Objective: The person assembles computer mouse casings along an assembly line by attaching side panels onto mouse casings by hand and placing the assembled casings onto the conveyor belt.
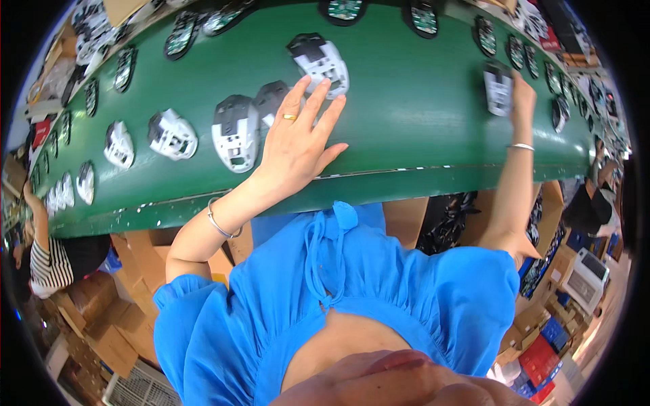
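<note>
My left hand (294, 143) is open, palm down with fingers spread, over the green conveyor belt (413, 101). Its fingertips reach the lower edge of a white-and-black mouse shell (328, 64); whether they press on it I cannot tell. Partly behind that hand lies a blurred dark-topped shell (270, 100), and just left of it sits another mouse shell (235, 133). Off to the right, my right hand (523, 101) grips a white mouse shell with a dark top (499, 91) by its right side. Motion blurs this shell slightly.
Along the belt's far side runs a row of dark shells with green circuit boards (346, 9). More white shells (172, 134) lie to the left. Cardboard boxes (139, 264) and a box of black parts (447, 220) stand below the near edge. Other people sit at both ends.
</note>
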A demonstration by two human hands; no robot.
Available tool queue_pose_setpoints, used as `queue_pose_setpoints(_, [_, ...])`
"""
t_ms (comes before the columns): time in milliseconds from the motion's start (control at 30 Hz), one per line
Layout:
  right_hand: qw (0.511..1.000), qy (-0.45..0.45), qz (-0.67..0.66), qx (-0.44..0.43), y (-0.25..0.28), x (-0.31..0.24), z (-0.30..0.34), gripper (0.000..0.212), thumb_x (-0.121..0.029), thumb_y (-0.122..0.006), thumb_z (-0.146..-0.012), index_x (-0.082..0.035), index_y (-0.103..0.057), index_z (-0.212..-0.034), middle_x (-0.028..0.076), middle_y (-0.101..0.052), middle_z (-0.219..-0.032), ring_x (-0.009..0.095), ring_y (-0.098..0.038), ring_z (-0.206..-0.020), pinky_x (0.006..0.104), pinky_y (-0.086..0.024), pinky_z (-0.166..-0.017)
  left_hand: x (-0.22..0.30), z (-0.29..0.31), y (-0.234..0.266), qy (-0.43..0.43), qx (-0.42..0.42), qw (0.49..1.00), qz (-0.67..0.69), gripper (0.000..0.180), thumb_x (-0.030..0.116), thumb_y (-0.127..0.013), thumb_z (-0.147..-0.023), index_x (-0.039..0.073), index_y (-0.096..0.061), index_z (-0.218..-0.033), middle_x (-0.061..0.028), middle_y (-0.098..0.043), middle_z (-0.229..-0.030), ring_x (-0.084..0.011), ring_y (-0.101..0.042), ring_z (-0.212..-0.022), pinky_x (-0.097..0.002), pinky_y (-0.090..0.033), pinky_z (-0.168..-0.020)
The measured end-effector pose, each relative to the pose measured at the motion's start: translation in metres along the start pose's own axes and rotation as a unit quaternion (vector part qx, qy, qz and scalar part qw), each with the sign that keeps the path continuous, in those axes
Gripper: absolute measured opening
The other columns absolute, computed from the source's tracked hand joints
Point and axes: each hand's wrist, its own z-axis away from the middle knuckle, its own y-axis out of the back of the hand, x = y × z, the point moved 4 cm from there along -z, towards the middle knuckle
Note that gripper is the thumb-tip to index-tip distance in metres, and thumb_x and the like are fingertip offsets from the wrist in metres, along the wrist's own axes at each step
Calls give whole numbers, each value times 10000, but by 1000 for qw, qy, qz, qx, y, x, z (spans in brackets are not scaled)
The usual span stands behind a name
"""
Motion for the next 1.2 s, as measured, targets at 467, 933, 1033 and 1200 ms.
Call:
queue_pose_setpoints(467, [914,85,304,255,84,-32,22,392,-380,-529,-892,-58,-621,-1097,150,-601,-1045,325,-580,-973,448,-477,-795,-127,40,73,5,-20,995,-101,622,356,-705,-716,100,-508,-1247,-135,-439,-1346,-309,-390,-1270,-457,-287,-1066])
queue_pose_setpoints(933, [889,450,11,-85,-153,-411,-1,292,-265,-658,-807,-80,-662,-1033,89,-683,-964,202,-654,-878,305,-499,-774,-154,40,109,54,99,993,-29,496,42,-688,-697,56,-568,-1178,-138,-527,-1252,-320,-492,-1177,-410,-396,-985])
queue_pose_setpoints(1033, [900,416,117,-62,-187,-433,-2,374,-328,-681,-770,-103,-651,-1068,114,-665,-1038,287,-633,-971,382,-497,-817,-116,21,88,67,115,990,44,411,64,-683,-737,50,-585,-1136,-128,-570,-1171,-295,-565,-1060,-366,-466,-899])
queue_pose_setpoints(1200, [910,348,214,-65,-204,-441,6,427,-371,-680,-744,-112,-638,-1081,171,-643,-1059,336,-602,-1027,439,-484,-845,-73,-17,56,18,108,988,110,402,83,-678,-736,48,-573,-1123,-137,-561,-1158,-307,-561,-1043,-393,-476,-866])
